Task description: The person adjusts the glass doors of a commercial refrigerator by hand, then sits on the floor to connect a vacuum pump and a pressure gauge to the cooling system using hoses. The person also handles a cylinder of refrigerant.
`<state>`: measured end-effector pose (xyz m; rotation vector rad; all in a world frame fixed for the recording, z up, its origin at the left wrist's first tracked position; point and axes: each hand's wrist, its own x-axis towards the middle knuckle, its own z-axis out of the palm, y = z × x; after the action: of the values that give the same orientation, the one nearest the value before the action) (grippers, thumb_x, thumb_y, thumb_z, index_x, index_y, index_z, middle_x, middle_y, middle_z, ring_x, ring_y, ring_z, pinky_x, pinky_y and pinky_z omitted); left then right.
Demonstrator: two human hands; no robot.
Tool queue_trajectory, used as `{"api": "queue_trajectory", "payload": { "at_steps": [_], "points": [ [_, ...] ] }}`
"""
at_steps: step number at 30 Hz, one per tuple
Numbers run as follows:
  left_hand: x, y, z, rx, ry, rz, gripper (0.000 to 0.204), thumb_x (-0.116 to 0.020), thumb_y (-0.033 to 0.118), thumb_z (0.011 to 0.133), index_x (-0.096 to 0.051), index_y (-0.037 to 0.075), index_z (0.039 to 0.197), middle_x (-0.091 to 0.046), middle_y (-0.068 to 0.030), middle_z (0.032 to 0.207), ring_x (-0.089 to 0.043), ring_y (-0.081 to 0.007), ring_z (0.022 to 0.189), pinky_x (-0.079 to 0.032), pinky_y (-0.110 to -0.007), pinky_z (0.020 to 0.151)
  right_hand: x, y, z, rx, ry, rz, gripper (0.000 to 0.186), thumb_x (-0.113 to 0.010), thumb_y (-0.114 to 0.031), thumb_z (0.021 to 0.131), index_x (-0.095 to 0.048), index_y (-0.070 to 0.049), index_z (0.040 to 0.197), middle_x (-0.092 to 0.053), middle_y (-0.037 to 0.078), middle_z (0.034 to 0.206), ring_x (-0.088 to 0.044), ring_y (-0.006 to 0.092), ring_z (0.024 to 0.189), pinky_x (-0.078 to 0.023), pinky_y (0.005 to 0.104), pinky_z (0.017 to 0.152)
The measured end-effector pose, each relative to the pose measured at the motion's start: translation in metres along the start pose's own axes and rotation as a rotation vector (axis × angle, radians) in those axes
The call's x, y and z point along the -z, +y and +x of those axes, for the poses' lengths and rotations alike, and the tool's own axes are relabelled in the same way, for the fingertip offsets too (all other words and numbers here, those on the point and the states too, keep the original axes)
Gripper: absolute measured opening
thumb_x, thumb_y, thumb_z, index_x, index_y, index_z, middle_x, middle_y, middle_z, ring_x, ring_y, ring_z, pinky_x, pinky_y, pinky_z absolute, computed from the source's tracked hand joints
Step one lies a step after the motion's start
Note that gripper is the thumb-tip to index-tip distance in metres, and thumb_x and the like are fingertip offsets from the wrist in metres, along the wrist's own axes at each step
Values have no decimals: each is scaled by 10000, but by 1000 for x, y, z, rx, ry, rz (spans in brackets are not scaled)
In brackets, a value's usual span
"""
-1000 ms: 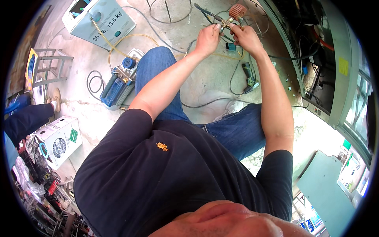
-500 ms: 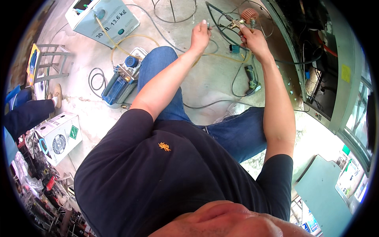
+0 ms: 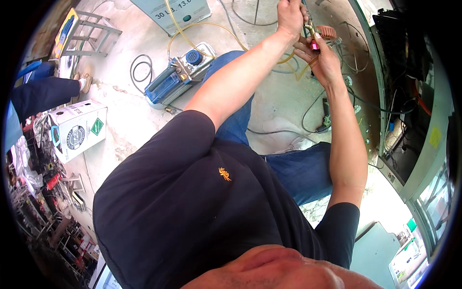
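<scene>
The left hand [image 3: 290, 15] is closed in a fist around the upper part of a thin tool [image 3: 310, 30] at the top edge of the view. The tool looks like a slim metal rod with a brass-coloured section, and near its lower end there is a small pink-red piece. The right hand [image 3: 323, 60] is just below the left hand and holds the lower end of the same tool, with the fingers [image 3: 308, 48] curled around it near the pink-red piece. A round reddish knob [image 3: 328, 32] sits just beside the tool, on its right side, touching or almost touching the right hand.

A thin yellow hose [image 3: 202, 26] runs from the tool to the left, over the concrete floor [image 3: 284, 96]. Left of the tool, well apart, lies a blue vacuum pump [image 3: 175, 77]. Farther left of the tool stands a white carton with a green diamond label [image 3: 79, 130].
</scene>
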<state>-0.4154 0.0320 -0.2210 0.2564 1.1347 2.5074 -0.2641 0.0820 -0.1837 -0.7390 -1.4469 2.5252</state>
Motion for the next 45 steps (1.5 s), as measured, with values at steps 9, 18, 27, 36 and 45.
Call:
{"api": "queue_trajectory", "payload": {
  "at_steps": [9,18,27,36,45],
  "points": [
    [234,128,0,-619,476,1407,386,-631,129,847,-500,-35,1171,-467,-211,1227,-465,-387,1153,-398,-471,994,12,-4,3,39,-54,50,319,-458,-274,1052,-547,18,958,-602,316,1220,-655,371,1111,-530,451,999],
    [324,123,19,449,338,-72,401,-489,201,1044,-475,-62,1346,-643,-191,1162,-637,-269,1004,-510,-362,946,-25,25,38,14,-30,-57,334,-494,-287,1036,-539,34,954,-601,304,1203,-656,368,1115,-546,433,979],
    [271,139,21,407,-253,286,560,-598,410,992,-503,38,1399,-630,-77,1126,-558,-73,831,-461,-185,691,-123,70,105,-6,-111,-282,447,-502,-288,1024,-515,156,1084,-612,276,1142,-695,338,1031,-584,379,882],
    [306,162,41,190,248,185,207,-635,198,986,-590,3,1040,-633,-80,909,-610,-165,792,-535,-291,683,-121,58,83,63,-61,-350,426,-493,-328,1025,-556,90,1083,-666,172,1045,-711,239,869,-583,329,763],
    [475,250,-11,-29,780,-99,133,-573,154,1007,-578,26,970,-657,-115,828,-667,-239,736,-602,-362,688,-5,-86,-10,171,191,-473,309,-509,-308,1028,-611,-19,985,-712,155,1030,-332,55,552,-288,209,518]
  ]
}}
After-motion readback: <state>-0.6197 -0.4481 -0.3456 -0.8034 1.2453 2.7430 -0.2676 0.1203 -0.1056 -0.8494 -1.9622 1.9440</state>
